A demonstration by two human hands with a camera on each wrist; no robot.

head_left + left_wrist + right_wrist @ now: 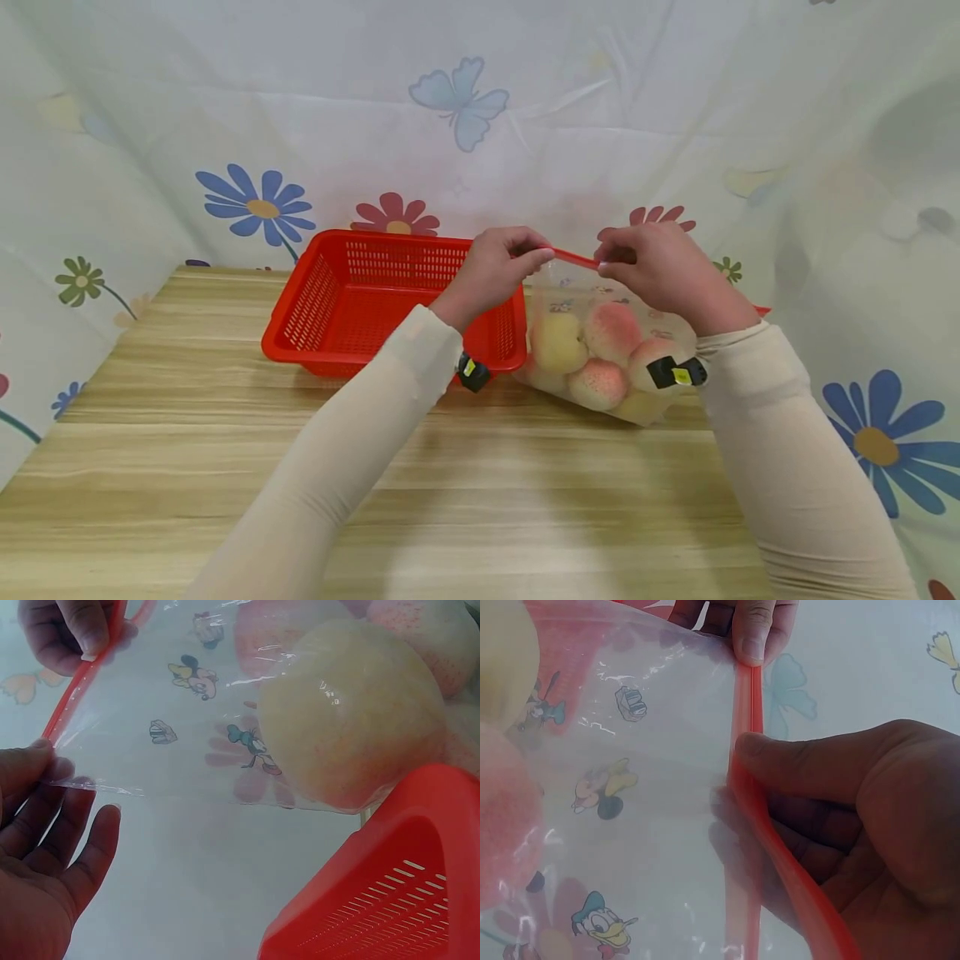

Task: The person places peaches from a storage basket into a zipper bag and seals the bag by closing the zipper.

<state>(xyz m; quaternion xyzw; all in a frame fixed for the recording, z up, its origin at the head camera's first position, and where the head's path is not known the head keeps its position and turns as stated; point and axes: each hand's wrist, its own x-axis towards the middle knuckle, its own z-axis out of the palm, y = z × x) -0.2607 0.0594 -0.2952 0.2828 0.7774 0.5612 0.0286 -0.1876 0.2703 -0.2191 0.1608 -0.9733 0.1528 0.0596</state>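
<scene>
Zip bag [600, 350] of clear plastic, printed with small cartoon figures, stands on a wooden worktop [480, 492], held up by its red zip strip [576, 259] along the top edge. The left hand [491, 271] pinches the strip's left end between thumb and fingertips; its grip is clamped on the strip. The right hand [660, 267] pinches the strip just beside it on the right, thumb on one side and curled fingers on the other, its grip also clamped on the strip. In the right wrist view, the thumb [795, 761] presses against the strip where the two red lips meet.

Inside the bag lie several round peaches [600, 354], pink and pale yellow, resting at the bottom. One pale fruit [352, 712] bulges against the plastic in the left wrist view.

A red slotted plastic basket [330, 308] sits on the worktop just left of the bag, touching or nearly touching it. Both arms wear cream sleeves [360, 442]. A white cloth with flower and butterfly prints [457, 100] hangs behind and around the worktop.
</scene>
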